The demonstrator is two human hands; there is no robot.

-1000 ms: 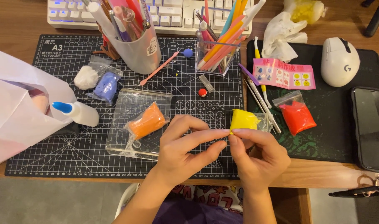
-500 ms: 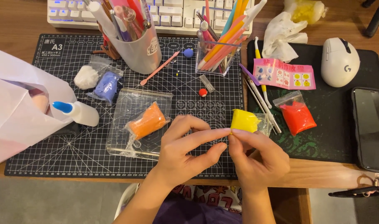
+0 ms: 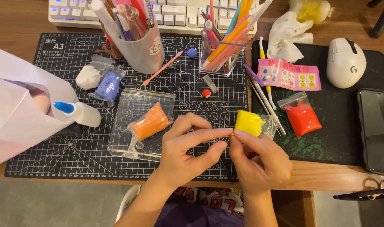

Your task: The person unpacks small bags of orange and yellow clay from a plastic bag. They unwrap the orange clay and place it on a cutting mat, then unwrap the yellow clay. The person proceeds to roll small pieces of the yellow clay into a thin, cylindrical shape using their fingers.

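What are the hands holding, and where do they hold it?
Both hands pinch at the yellow clay in its clear bag: the left hand and right hand meet fingertip to fingertip at its lower left edge. The exact grip is too small to tell.

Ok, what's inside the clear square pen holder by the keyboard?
The clear pen holder holds upright modelling tools in pink, orange, yellow and white. Their lower ends overlap, so a count is not possible, nor whether anything lies at the bottom.

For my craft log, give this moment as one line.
left hand: pinching at lump | right hand: pinching lump | yellow soft clay lump: over black cutting mat | bagged orange clay: untouched
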